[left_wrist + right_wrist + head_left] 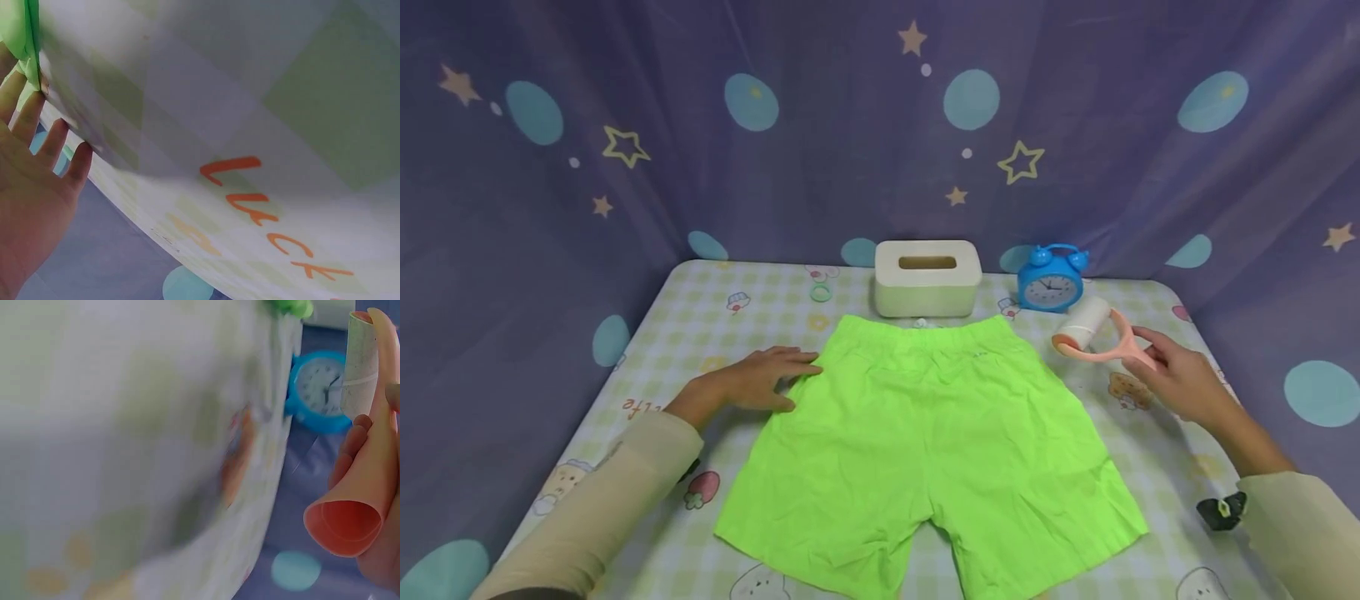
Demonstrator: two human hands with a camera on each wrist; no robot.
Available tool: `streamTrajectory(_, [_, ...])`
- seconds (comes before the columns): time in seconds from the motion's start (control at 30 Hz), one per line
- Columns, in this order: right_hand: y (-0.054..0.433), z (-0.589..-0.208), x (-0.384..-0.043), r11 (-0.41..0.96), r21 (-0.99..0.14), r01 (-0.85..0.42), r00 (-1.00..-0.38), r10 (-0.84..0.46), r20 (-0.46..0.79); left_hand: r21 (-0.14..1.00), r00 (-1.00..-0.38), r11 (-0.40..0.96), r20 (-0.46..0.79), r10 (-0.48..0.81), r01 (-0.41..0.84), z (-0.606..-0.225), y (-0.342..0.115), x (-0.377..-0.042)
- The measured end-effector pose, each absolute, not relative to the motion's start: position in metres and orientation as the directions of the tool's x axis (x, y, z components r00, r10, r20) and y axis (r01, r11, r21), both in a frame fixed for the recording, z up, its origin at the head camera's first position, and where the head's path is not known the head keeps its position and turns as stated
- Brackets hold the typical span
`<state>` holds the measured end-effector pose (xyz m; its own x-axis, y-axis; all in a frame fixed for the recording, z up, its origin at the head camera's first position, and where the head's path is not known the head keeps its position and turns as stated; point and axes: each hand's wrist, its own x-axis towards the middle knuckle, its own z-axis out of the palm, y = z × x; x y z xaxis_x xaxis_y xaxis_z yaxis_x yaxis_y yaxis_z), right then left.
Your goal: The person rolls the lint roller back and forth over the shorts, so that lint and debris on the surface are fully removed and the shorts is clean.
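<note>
Bright green shorts (925, 433) lie spread on the table, waistband toward the back. At their upper left edge is my left hand (763, 377), its fingers extended and touching the fabric; the left wrist view shows this hand (37, 156) beside the green cloth (19, 31). My right hand (1183, 375) grips the pink handle of a lint roller (1088, 323) to the right of the waistband. The roller's white sheet cylinder is held above the table. In the right wrist view, fingers wrap the lint roller's handle (359, 481), whose flared hollow end shows.
A pale green tissue box (927, 292) with a white lid stands behind the waistband. Right of it sits a blue alarm clock (1051, 283). A small green ring (821, 292) lies at the back left. The checked tablecloth (677, 333) meets a purple curtain (865, 150).
</note>
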<state>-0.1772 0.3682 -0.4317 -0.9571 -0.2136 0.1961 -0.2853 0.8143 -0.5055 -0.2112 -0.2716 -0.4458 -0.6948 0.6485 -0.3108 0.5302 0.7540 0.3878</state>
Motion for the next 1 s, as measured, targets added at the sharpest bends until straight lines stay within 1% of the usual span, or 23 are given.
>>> streamTrajectory(0.1, [0.353,-0.426,-0.185,0.794,-0.523,-0.31,-0.951,-0.263,0.164,0.383,-0.691,0.747,-0.301,0.657,0.544,-0.445,-0.27,-0.211])
streamTrajectory(0.33, [0.312,-0.418,-0.209,0.717,-0.572,-0.399,-0.902,-0.418,0.105,0.379,-0.698,0.741,-0.273,0.662,0.555,-0.443,-0.269,-0.207])
streamTrajectory(0.57, [0.263,-0.414,-0.231,0.656,-0.56,-0.506,-0.833,-0.539,0.122,0.345,-0.696,0.748,-0.284,0.659,0.567,-0.444,-0.269,-0.208])
streamTrajectory(0.7, [0.23,-0.415,-0.242,0.629,-0.578,-0.52,-0.807,-0.584,0.09,0.341,-0.699,0.758,-0.302,0.649,0.556,-0.442,-0.27,-0.209])
streamTrajectory(0.9, [0.184,-0.428,-0.251,0.607,-0.525,-0.596,-0.739,-0.671,0.063,0.343,-0.689,0.755,-0.313,0.653,0.559,-0.441,-0.269,-0.21])
streamTrajectory(1.0, [0.162,-0.432,-0.254,0.582,-0.526,-0.62,-0.71,-0.702,0.06,0.33,-0.688,0.764,-0.336,0.643,0.554,-0.442,-0.27,-0.211])
